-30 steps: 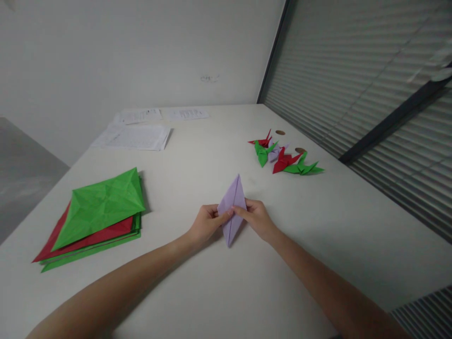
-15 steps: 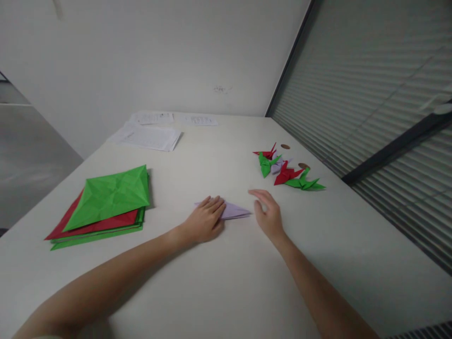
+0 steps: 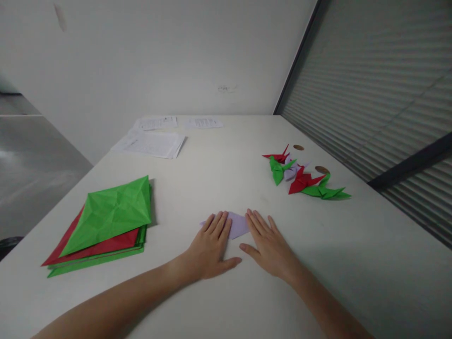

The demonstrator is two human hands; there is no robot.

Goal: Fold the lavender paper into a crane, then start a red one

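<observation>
A folded piece of lilac origami paper (image 3: 238, 225) lies flat on the white table (image 3: 205, 188) in front of me. Across its left part my left hand (image 3: 211, 247) is laid with outstretched fingers and the thumb spread to the right. My right hand (image 3: 266, 245) rests flat with its fingertips on the paper's right end, its thumb pointing left. Both hands cover the ends of the paper, so only its middle and a small left tip show.
Left of my hands is a stack of creased green and red paper (image 3: 116, 214). At the right, several folded paper cranes (image 3: 303, 181) in red, green and lilac sit near two round brown spots. Printed sheets (image 3: 151, 143) lie at the back left. Window blinds (image 3: 388, 94) border the right side.
My right hand has come down flat onto the right end of the lilac paper. My left thumb has spread outward. The paper now shows a wider, flatter face. The view has shifted slightly.
</observation>
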